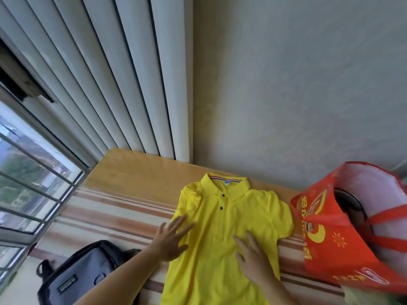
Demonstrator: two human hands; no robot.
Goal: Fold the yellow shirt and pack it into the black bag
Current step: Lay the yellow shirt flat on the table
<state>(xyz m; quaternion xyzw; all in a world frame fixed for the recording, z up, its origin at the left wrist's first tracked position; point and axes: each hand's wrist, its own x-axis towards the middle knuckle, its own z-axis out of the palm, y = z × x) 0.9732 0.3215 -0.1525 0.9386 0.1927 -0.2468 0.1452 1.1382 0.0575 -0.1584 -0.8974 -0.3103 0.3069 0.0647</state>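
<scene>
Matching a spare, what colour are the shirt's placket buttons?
Black, two small round buttons on the yellow polo shirt, head view.

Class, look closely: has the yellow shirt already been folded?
No, the yellow polo shirt lies spread flat, both sleeves out, under open hands.

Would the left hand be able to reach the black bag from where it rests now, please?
Probably yes: the left hand lies flat on the yellow shirt, and the black bag sits just to its left with nothing between them.
</scene>
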